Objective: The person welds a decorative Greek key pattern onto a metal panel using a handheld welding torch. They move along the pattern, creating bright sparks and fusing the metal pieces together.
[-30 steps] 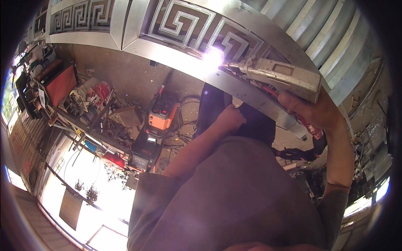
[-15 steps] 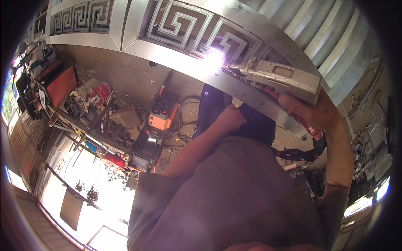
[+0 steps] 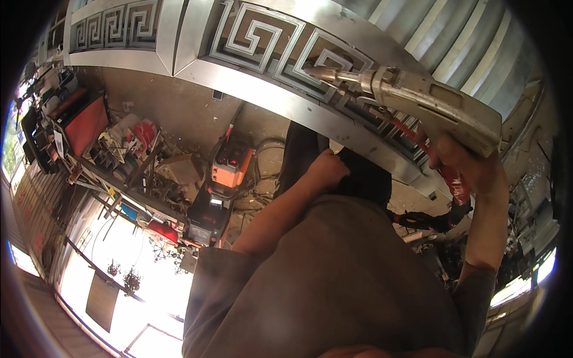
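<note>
My right hand point(image 3: 468, 164) is wrapped round the handle of a metal welding gun point(image 3: 439, 106) with a boxy body and red wrapping below the grip. Its nozzle lies over the square spiral metalwork point(image 3: 268, 45) of a silvery metal panel point(image 3: 242, 79), and no arc is lit. Whether the tip touches the metal I cannot tell. Below the panel's near edge, my left hand point(image 3: 329, 171) is closed in a fist against my dark trousers point(image 3: 365, 173), with nothing seen in it.
Ribbed metal slats point(image 3: 453, 42) adjoin the panel at the upper right. An orange and black machine point(image 3: 230, 170) stands on the floor to the left, with a cable beside it. A cluttered rack of scrap point(image 3: 131, 179) lies further left. A black-wrapped hose point(image 3: 424, 221) hangs below my right hand.
The bright arc at the nozzle has gone out. My right hand has moved the welding gun to the right and slightly nearer, with the nozzle now higher over the spirals. My left hand stays put.
</note>
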Demonstrator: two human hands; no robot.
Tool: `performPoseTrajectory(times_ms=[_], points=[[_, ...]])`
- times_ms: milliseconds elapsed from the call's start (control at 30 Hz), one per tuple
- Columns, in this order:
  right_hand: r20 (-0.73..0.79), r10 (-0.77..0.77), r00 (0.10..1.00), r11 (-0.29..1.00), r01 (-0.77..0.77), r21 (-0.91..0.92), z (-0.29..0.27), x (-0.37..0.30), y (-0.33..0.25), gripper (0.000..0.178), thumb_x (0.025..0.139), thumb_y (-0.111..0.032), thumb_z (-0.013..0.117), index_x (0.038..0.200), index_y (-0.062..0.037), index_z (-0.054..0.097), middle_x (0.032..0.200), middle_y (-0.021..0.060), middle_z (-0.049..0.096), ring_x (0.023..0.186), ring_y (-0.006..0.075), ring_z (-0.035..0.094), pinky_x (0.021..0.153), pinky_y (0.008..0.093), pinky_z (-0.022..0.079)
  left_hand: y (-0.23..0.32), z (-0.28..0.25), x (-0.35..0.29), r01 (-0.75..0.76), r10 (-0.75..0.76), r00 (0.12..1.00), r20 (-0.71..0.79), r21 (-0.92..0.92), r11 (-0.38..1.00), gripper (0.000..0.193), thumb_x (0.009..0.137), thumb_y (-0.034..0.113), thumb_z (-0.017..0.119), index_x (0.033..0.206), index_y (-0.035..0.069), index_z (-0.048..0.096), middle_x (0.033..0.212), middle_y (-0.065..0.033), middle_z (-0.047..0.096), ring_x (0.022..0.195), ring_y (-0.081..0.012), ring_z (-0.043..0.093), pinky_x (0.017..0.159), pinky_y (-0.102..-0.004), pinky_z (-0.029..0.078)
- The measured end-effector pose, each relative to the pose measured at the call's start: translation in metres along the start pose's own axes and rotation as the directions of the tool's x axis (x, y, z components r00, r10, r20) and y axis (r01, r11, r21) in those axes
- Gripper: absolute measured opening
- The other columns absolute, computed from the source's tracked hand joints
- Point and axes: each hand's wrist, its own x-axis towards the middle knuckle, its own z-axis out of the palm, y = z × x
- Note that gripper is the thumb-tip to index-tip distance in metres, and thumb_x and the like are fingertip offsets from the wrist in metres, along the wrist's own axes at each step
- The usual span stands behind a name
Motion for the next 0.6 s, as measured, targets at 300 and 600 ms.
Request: performPoseTrajectory(times_ms=[300, 600], points=[[0.167, -0.056, 0.984, 0.997, 0.063, -0.034, 0.055, 0.06, -0.054, 0.045, 0.101, -0.029, 0.078, 0.132, 0.0005, 0.067, 0.103, 0.0086, 0.075, 0.078, 0.0134, 0.07, 0.068, 0.0303, 0.059, -0.021, -0.001, -0.013, -0.014, 0.014, 1.0, 0.012, 0.015, 1.0, 0.013, 0.083, 0.018, 0.069, 0.092, 0.022, 0.078, 0.093, -0.0039, 0.077, 0.102, -0.0254, 0.072, 0.103, -0.0423, 0.048], [0.194, -0.13, 0.972, 0.992, 0.128, 0.02, 0.083, 0.102, -0.065, 0.063, 0.098, -0.044, 0.081, 0.142, -0.0031, 0.065, 0.103, 0.0079, 0.075, 0.081, 0.0157, 0.072, 0.065, 0.0327, 0.06, -0.047, -0.006, -0.032, -0.035, 0.033, 0.998, -0.053, -0.032, 0.999, 0.017, 0.083, 0.018, 0.068, 0.095, 0.023, 0.079, 0.092, -0.0035, 0.076, 0.101, -0.0242, 0.071, 0.101, -0.0417, 0.048]])
